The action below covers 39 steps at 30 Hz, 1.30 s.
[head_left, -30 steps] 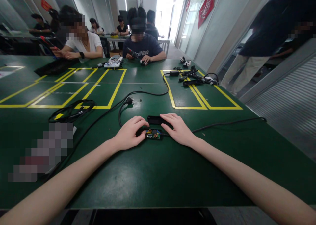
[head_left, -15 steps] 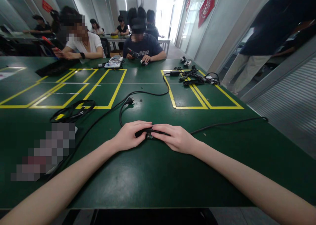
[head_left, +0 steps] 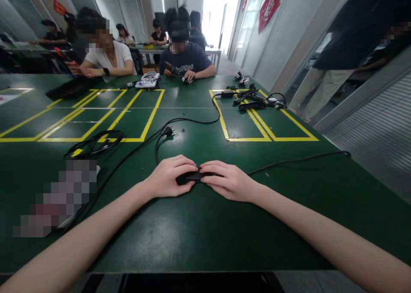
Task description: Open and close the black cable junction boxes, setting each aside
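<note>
Head view: which step do you read there?

– Two-handed work on the black case [head_left: 193, 177]. I'd judge it as closing up or squaring the case, since only a smooth dark top shows between the fingers and nothing of the inside.

Where does it lie?

– Low on the table [head_left: 205, 241], right between the left hand [head_left: 170, 178] and the right hand [head_left: 230, 182]. The cable [head_left: 295, 159] comes out from behind the right hand; whether it joins the case is hidden. Beyond the left hand, the plug [head_left: 168, 131] rests on the table, apart from both hands.

How open are the hands?

– Neither is spread. The left is curved round its end of the case, thumb on the near side and fingers over the far side. The right is closed in on the other end, fingers bent over it and covering most of it. Their fingertips nearly meet over the middle.

And what would the next move call for?

– Even pressure from both ends, I'd say, with the edges lined up; a lopsided push could leave one end sitting proud.
</note>
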Motion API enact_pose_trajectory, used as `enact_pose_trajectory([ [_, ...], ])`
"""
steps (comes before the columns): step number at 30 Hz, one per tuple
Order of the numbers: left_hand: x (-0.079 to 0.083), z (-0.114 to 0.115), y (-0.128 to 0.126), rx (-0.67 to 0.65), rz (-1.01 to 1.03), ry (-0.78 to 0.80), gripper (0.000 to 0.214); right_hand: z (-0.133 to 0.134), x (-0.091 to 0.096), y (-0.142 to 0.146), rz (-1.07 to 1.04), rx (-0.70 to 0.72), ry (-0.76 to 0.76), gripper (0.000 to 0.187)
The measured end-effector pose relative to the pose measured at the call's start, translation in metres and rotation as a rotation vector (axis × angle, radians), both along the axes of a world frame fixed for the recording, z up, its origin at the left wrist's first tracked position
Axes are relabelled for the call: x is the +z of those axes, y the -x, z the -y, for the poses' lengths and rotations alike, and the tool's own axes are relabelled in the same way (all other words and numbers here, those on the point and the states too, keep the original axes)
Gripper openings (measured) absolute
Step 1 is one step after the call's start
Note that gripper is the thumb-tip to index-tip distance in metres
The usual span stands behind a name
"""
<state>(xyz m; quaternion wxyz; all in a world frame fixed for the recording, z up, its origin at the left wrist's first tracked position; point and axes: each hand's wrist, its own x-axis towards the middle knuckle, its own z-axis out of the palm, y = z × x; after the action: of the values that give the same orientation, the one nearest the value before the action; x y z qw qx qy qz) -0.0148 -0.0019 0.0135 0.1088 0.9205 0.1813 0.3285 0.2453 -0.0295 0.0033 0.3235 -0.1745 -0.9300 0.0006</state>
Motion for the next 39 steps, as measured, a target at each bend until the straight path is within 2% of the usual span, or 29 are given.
enact_pose_trajectory([
  [6, 0.0, 0.001, 0.001, 0.031, -0.141, 0.076, 0.024, 0.0, -0.003, 0.0, 0.015, -0.048, 0.147, 0.027],
  [13, -0.001, 0.001, -0.001, 0.049, -0.149, 0.081, 0.022, -0.002, -0.008, 0.0, -0.019, -0.107, 0.153, 0.033],
  [20, -0.007, 0.003, -0.002, 0.011, -0.078, 0.114, 0.029, -0.004, -0.005, -0.001, -0.051, -0.118, 0.217, 0.031],
  [27, -0.005, 0.005, -0.003, 0.0, -0.063, 0.112, 0.031, -0.003, 0.0, -0.002, -0.01, -0.104, 0.065, 0.026],
  [31, -0.008, 0.004, -0.002, -0.006, -0.11, 0.151, 0.037, -0.003, 0.0, -0.003, -0.04, -0.106, 0.094, 0.027],
  [35, -0.01, 0.002, -0.002, -0.006, -0.097, 0.117, 0.036, -0.002, 0.001, -0.002, -0.093, -0.116, 0.114, 0.025],
  [39, -0.01, 0.002, -0.004, 0.009, -0.151, 0.123, 0.039, -0.002, 0.003, -0.003, -0.044, -0.139, 0.179, 0.021],
])
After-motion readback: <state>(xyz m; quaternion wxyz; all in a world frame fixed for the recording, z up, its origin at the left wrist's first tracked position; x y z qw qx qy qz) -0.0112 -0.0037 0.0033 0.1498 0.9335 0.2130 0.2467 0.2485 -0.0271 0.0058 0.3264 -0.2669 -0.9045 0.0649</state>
